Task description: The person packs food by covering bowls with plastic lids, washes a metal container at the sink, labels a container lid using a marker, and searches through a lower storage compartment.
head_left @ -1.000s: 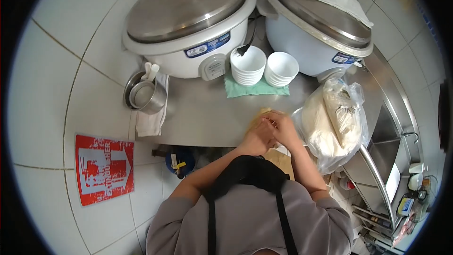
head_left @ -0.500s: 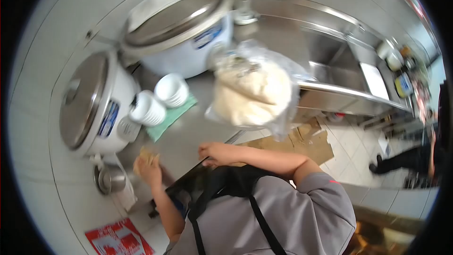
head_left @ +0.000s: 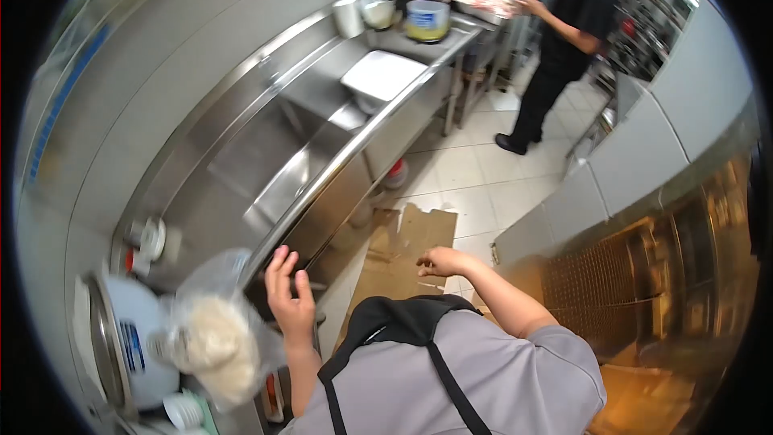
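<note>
My left hand (head_left: pixel 291 294) is raised beside the front edge of the steel counter, fingers spread and nothing in them. Just left of that arm, a clear plastic bag of pale, whitish food (head_left: pixel 217 346) sits at the counter end; I cannot make out what food it is. My right hand (head_left: pixel 443 262) hangs in the air above the flattened cardboard (head_left: pixel 403 246) on the floor. Its fingers are loosely bent and apart, with nothing visible in them.
A steel sink (head_left: pixel 310 133) runs along the wall, with a white board or lid (head_left: pixel 385 75) across it. A large cooker (head_left: pixel 137 338) and white cups (head_left: pixel 183 411) stand lower left. A co-worker in black (head_left: pixel 564 24) stands at the far counter. Tiled low wall (head_left: pixel 580 193) borders the right.
The view has swung right, toward the sink and the co-worker. My left hand held a yellowish thing near the small pot; now it is empty and raised. My right hand has moved away from the counter edge.
</note>
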The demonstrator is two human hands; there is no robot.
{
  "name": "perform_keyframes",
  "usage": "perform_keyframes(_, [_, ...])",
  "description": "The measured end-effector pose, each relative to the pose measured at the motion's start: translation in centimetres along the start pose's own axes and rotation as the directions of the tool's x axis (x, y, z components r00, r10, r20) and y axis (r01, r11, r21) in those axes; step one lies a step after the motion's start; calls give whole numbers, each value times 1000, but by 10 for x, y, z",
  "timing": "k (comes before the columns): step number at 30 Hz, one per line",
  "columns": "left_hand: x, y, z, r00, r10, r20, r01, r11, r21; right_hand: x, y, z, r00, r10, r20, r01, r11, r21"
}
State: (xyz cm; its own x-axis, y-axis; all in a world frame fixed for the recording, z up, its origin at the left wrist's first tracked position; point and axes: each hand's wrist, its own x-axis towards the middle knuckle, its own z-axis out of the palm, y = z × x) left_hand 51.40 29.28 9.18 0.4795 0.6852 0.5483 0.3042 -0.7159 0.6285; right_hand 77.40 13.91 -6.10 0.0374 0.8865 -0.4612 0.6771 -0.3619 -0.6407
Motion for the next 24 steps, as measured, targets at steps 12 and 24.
perform_keyframes(12, [208,60,248,915,302,266,-201,916,-348,-68,170,-80,712,585,-389,-526,811,256])
perform_keyframes(24, [362,162,476,595,684,422,-246,655,-714,-52,245,-214,433,830,-351,-621,557,551])
